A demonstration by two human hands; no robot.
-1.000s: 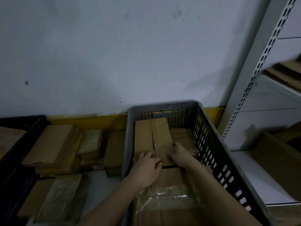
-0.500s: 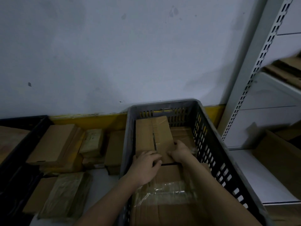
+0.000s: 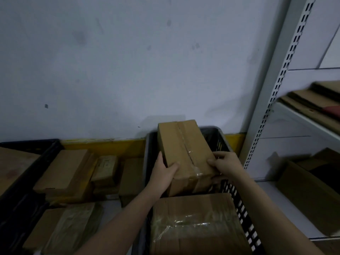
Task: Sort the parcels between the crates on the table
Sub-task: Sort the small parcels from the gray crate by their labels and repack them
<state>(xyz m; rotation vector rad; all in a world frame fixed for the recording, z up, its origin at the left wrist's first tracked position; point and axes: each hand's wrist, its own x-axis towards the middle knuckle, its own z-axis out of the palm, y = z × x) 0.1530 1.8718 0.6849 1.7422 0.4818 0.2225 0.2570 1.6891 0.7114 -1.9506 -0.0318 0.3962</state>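
A taped brown cardboard parcel point(image 3: 182, 150) is held tilted above the grey slotted crate point(image 3: 237, 197), its far end raised over the crate's back rim. My left hand point(image 3: 163, 172) grips its near left corner. My right hand point(image 3: 226, 164) grips its near right edge. Below it, a larger cardboard parcel point(image 3: 195, 221) with clear tape lies in the near part of the crate. A black crate point(image 3: 31, 168) stands at the far left with a brown parcel inside.
Several cardboard parcels point(image 3: 68, 172) and a plastic-wrapped one point(image 3: 73, 229) lie on the table between the two crates. A white metal shelf rack point(image 3: 276, 89) with flattened cardboard stands on the right. A white wall runs close behind the table.
The parcel lay flat in the back of the grey crate with both hands on its near end. Both hands now hold it lifted and tilted above the crate.
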